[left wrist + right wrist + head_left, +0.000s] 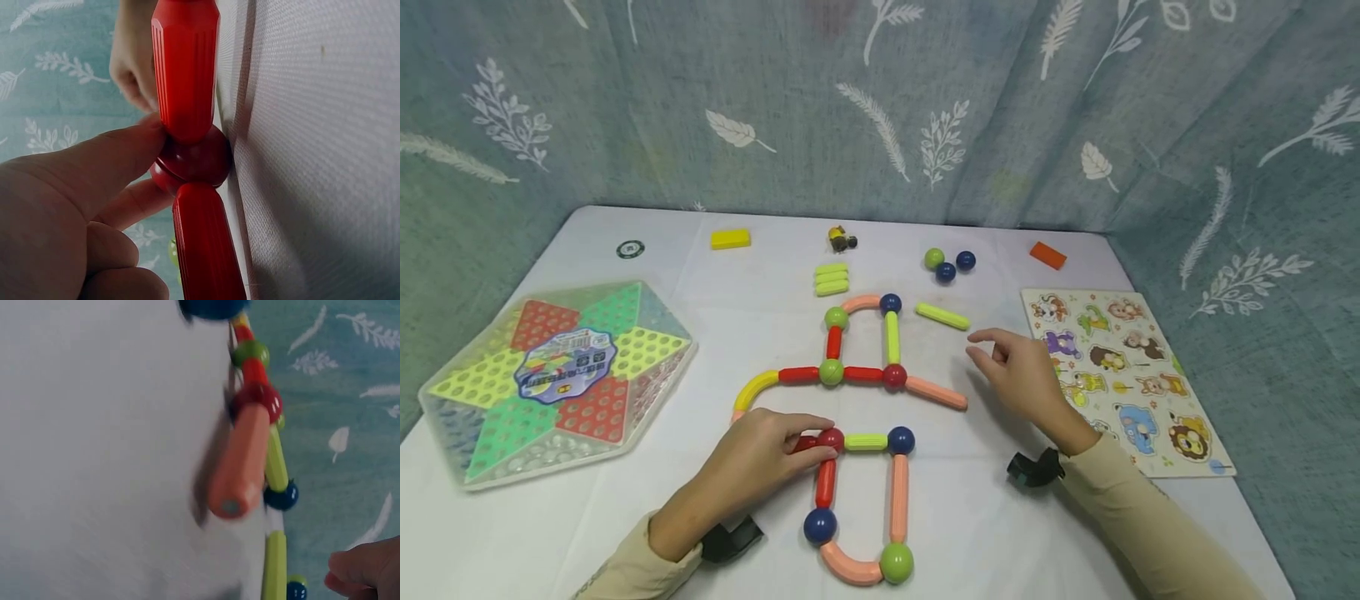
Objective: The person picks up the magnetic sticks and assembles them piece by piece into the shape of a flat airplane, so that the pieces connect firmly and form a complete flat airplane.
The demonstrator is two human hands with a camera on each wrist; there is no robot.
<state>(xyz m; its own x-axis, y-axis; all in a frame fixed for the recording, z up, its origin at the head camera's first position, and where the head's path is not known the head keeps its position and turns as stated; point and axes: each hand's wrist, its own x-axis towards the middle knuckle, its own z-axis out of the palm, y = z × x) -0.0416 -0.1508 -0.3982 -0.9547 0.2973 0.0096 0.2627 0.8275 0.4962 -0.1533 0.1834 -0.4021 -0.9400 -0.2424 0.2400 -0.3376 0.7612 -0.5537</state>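
Observation:
My left hand (752, 458) pinches a red ball (194, 159) between thumb and fingers; red magnetic rods (186, 69) meet at that ball. It sits at the corner of a lower loop with a green rod (867, 442), blue balls (820, 526), a straight pink rod (899, 500), a curved pink rod (850, 567) and a green ball (897, 563). My right hand (1026, 375) is held over the table with thumb and fingers apart, holding nothing. Nearest to it lies a loose yellow-green rod (942, 317). Above the lower loop lies another joined figure, with a pink rod (937, 393) sticking out right.
Three short yellow-green rods (832, 280) and a cluster of balls (946, 272) lie at the back. A star-patterned game board (647, 417) stands left, an animal puzzle board (1213, 465) right. Yellow (731, 239) and orange (1048, 255) blocks and a small toy figure (841, 239) lie along the far edge.

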